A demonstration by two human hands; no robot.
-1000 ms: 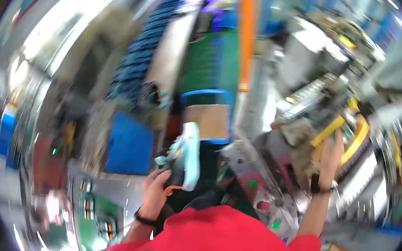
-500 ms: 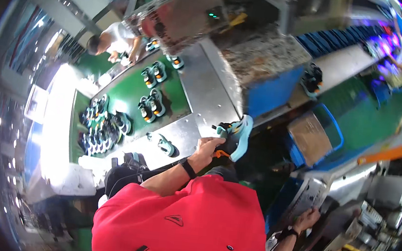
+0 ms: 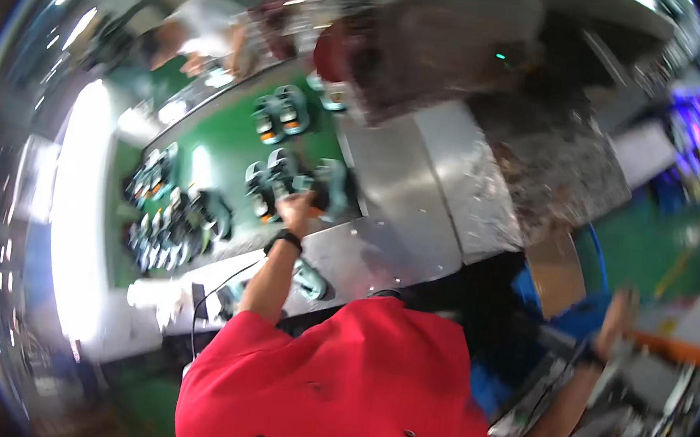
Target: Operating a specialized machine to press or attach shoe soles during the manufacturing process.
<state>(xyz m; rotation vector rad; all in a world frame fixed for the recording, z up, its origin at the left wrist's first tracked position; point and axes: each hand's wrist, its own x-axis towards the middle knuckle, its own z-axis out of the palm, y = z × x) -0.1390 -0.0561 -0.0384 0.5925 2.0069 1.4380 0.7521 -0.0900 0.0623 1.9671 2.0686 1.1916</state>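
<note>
My left hand [image 3: 294, 210] is closed on a black and pale-blue sports shoe [image 3: 333, 185], blurred by motion, over the green work surface [image 3: 225, 132]. Just left of that shoe stands a pair of similar shoes [image 3: 267, 182] with orange parts, and another pair [image 3: 282, 114] is beyond it. Nearer to me, a pale-blue shoe piece [image 3: 308, 282] lies on the metal table edge. Far out to the right, my right hand [image 3: 615, 321] is raised beside the machinery; motion smears its fingers, so I cannot see whether it holds anything.
Several more shoes [image 3: 167, 235] stand in rows at the left of the green surface, by a bright light. Across it a person [image 3: 204, 32] in white works. A plastic-covered machine [image 3: 434, 41] stands ahead, a cardboard piece [image 3: 555, 272] at right.
My left hand has carried the shoe leftward and away from me, from the metal table's right end to the green surface. My right hand has moved up and outward. The view has turned.
</note>
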